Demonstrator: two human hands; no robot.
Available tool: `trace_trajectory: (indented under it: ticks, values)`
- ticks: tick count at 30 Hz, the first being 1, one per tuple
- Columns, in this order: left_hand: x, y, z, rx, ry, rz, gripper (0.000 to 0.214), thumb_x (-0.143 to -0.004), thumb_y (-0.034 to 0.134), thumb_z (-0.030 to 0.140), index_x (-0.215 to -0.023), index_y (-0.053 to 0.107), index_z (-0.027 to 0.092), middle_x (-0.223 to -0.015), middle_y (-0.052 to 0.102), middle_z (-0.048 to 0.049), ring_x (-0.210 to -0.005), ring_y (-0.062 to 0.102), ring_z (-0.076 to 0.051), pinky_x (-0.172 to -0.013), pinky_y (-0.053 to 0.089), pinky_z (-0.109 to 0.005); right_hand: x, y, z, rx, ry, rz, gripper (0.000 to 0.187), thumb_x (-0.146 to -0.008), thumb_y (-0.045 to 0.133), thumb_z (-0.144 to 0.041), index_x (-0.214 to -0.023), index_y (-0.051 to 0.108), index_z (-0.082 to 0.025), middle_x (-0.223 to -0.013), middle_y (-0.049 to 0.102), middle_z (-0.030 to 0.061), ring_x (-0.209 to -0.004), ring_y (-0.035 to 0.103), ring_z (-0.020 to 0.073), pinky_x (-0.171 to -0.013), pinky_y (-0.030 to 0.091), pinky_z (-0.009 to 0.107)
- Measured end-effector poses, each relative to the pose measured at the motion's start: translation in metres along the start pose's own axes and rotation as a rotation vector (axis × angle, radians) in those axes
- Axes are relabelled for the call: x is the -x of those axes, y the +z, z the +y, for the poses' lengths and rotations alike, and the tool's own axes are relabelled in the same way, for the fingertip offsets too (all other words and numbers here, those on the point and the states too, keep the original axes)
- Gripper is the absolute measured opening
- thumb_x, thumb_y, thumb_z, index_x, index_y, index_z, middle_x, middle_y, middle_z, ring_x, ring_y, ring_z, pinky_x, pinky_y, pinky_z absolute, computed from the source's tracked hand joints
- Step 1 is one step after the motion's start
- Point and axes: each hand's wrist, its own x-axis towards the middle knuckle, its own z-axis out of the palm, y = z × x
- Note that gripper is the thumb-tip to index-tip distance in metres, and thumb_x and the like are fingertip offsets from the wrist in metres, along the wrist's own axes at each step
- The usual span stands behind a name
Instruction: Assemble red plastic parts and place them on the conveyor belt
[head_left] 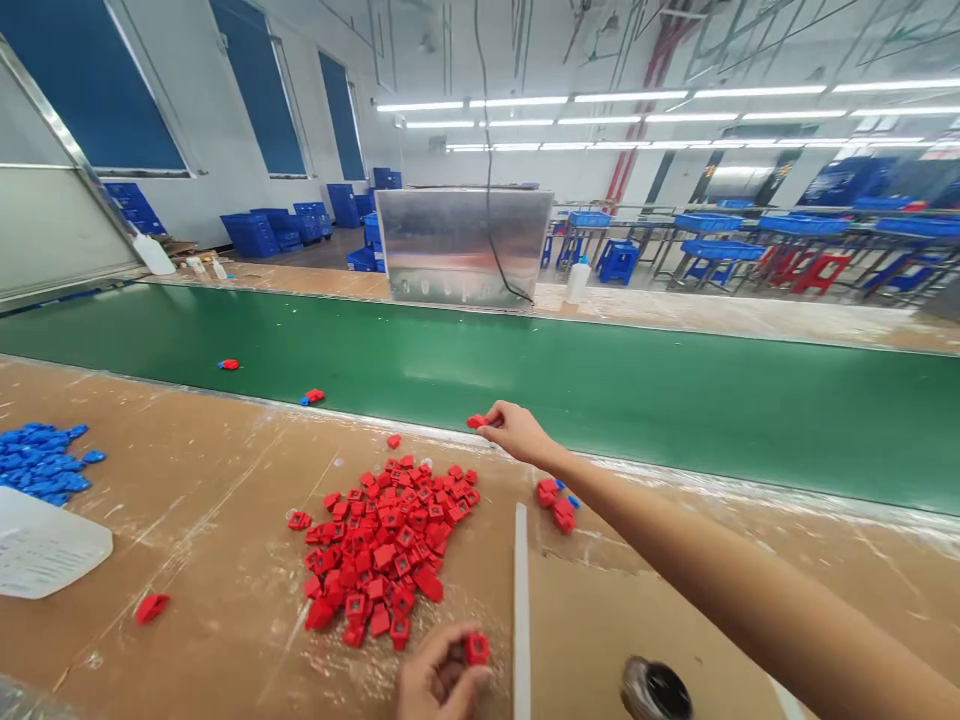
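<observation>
While the right hand [519, 434] pinches a red piece [476, 422] at the green belt's [675, 400] near edge, at the red pile's [382, 540] two o'clock, the left hand [418, 684] has thumb and fingers closed on a red block [477, 648] at its five o'clock. A slack pinch could drop the piece onto the table [225, 480], and a low left wrist might scatter the pile. The bottom edge crops the left hand, and the right fingers hide part of their piece.

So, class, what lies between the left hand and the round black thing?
In the head view: first the red piece that the left hand holds, then the white strip, then brown surface.
</observation>
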Motion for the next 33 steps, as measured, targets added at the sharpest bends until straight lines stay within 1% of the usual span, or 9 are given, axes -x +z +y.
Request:
trace_trajectory:
  ticks: [3,5,7,11,15,18,22,27,33]
  values:
    - [0.001,0.007,0.023,-0.047,-0.018,-0.011,0.044,-0.061,0.085,0.044,-0.094,0.076,0.015,-0.086,0.075,-0.0087,-0.081,0.070,-0.023,-0.074,0.058,-0.028,0.090,-0.049,0.025,-0.150,-0.011,-0.016,0.025,-0.092,0.060,-0.027,-0.113,0.063,-0.015,-0.083,0.069,0.0032,-0.077,0.065,0.0157,-0.072,0.053,0.029]
    - [0.003,0.011,0.036,-0.070,0.017,0.018,0.042,-0.064,0.084,0.043,-0.094,0.074,0.015,-0.081,0.073,-0.0059,-0.076,0.067,-0.019,-0.068,0.055,-0.024,0.152,-0.074,0.046,-0.219,-0.006,-0.018,0.031,-0.093,0.056,-0.035,-0.117,0.062,-0.017,-0.086,0.069,0.0043,-0.078,0.065,0.0163,-0.073,0.053,0.029]
    - [0.005,0.015,0.045,-0.081,0.060,0.029,0.041,-0.069,0.081,0.042,-0.097,0.071,0.015,-0.076,0.069,-0.0027,-0.067,0.061,-0.014,-0.058,0.050,-0.020,0.209,-0.086,0.072,-0.323,0.024,-0.016,0.036,-0.091,0.056,-0.044,-0.115,0.064,-0.017,-0.092,0.069,0.0064,-0.082,0.064,0.0177,-0.076,0.052,0.031]
    - [0.014,0.030,0.048,-0.054,0.038,-0.044,0.043,-0.071,0.079,0.041,-0.102,0.066,0.015,-0.067,0.060,0.0033,-0.052,0.047,-0.009,-0.046,0.037,-0.017,0.304,-0.074,0.127,-0.626,0.191,0.011,0.041,-0.084,0.066,-0.052,-0.108,0.069,-0.020,-0.106,0.067,0.0084,-0.093,0.063,0.0202,-0.084,0.051,0.033]
    - [0.031,0.066,0.044,-0.043,-0.013,-0.148,0.044,-0.070,0.078,0.039,-0.105,0.067,0.014,-0.076,0.065,-0.0007,-0.065,0.056,-0.014,-0.055,0.042,-0.020,0.362,-0.052,0.165,-0.808,0.386,0.163,0.044,-0.080,0.071,-0.055,-0.109,0.070,-0.022,-0.107,0.068,0.0079,-0.089,0.064,0.0198,-0.084,0.052,0.032]
    - [0.047,0.100,0.038,-0.028,-0.027,-0.238,0.041,-0.072,0.076,0.036,-0.105,0.069,0.013,-0.084,0.068,-0.0049,-0.078,0.060,-0.017,-0.069,0.047,-0.024,0.382,-0.046,0.170,-0.813,0.401,0.243,0.047,-0.079,0.071,-0.058,-0.108,0.070,-0.021,-0.095,0.071,0.0085,-0.083,0.067,0.0218,-0.080,0.055,0.035]
    - [0.064,0.130,0.024,-0.069,-0.038,-0.362,0.034,-0.079,0.069,0.032,-0.108,0.069,0.013,-0.085,0.066,-0.0048,-0.076,0.058,-0.016,-0.071,0.046,-0.025,0.384,-0.047,0.156,-0.540,0.221,0.235,0.035,-0.087,0.064,-0.052,-0.105,0.069,-0.023,-0.095,0.071,0.0094,-0.087,0.069,0.0246,-0.077,0.058,0.036]
    - [0.078,0.129,0.011,-0.167,0.008,-0.361,0.030,-0.083,0.066,0.032,-0.109,0.069,0.017,-0.080,0.061,-0.0021,-0.068,0.052,-0.014,-0.063,0.043,-0.022,0.363,-0.048,0.130,-0.089,-0.088,0.268,0.019,-0.096,0.054,-0.036,-0.107,0.065,-0.025,-0.100,0.066,0.0077,-0.087,0.066,0.0206,-0.073,0.056,0.032]
    - [0.086,0.119,0.013,-0.210,0.009,-0.394,0.027,-0.086,0.064,0.031,-0.109,0.067,0.018,-0.078,0.060,-0.0010,-0.068,0.052,-0.013,-0.063,0.043,-0.021,0.333,-0.049,0.109,0.250,-0.282,0.279,0.021,-0.099,0.048,-0.025,-0.115,0.061,-0.021,-0.091,0.059,0.0067,-0.075,0.061,0.0174,-0.065,0.052,0.028]
